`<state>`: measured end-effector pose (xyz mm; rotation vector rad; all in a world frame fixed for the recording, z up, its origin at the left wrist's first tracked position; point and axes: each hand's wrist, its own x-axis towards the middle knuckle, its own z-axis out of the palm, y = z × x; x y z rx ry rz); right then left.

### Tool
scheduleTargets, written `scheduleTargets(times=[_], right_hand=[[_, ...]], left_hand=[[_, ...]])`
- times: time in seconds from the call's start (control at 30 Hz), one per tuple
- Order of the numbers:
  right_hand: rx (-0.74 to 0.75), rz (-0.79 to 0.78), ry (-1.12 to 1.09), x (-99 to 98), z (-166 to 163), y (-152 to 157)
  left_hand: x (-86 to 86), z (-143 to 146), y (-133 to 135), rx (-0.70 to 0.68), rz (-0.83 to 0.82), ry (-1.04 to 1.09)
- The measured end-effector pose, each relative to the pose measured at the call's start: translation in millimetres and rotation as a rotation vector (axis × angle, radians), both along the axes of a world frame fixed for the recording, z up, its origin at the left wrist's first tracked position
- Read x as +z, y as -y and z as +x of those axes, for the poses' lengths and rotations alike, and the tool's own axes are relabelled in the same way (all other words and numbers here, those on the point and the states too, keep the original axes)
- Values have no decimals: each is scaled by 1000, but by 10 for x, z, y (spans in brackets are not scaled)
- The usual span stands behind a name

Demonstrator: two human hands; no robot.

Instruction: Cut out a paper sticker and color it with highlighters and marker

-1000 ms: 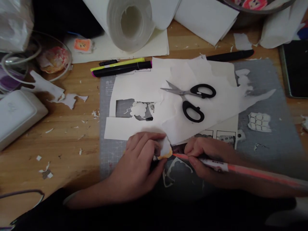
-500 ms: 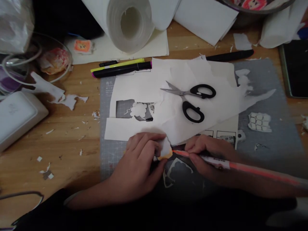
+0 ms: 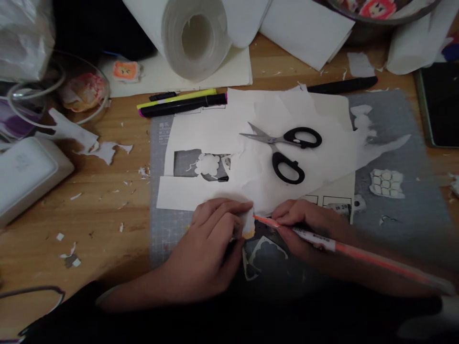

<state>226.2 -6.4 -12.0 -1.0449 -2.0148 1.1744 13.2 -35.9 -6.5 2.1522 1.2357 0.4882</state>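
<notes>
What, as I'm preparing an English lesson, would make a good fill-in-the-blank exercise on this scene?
The left hand holds a small paper piece, while the orange pen is held by the ____. The scissors have handles coloured ____. The large roll at the top of the view is coloured ____.

Missing words: right hand; black; white.

"How's the light?"
"Dim. The white sheet (image 3: 211, 124) shows brightest, while the cutting mat (image 3: 387, 143) falls into heavy shadow between the forearms."
"And sharpness?"
"Soft. Small print on the marker (image 3: 311, 237) in the right hand (image 3: 299, 224) is unreadable."
"The edges?"
"Nearly black along the bottom; the lower right corner is a grey smear."
</notes>
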Motion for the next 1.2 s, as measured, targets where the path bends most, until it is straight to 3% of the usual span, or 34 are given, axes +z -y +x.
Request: scheduleTargets(times=[0.27, 0.37, 0.8, 0.93, 1.07, 1.2], right_hand=[[8, -21, 48, -9, 21, 16], [88, 4, 54, -8, 24, 12], [45, 12, 95, 39, 2, -23], [121, 16, 76, 38, 2, -22], [49, -5, 107, 66, 3, -24], [183, -19, 59, 63, 24, -40]], left_hand=[[14, 1, -3, -16, -8, 10], [4, 5, -3, -20, -7, 11], [-16, 2, 0, -34, -16, 11], [-10, 2, 2, -38, -17, 12], [-14, 0, -3, -34, -19, 6], [-22, -3, 0, -39, -11, 11]])
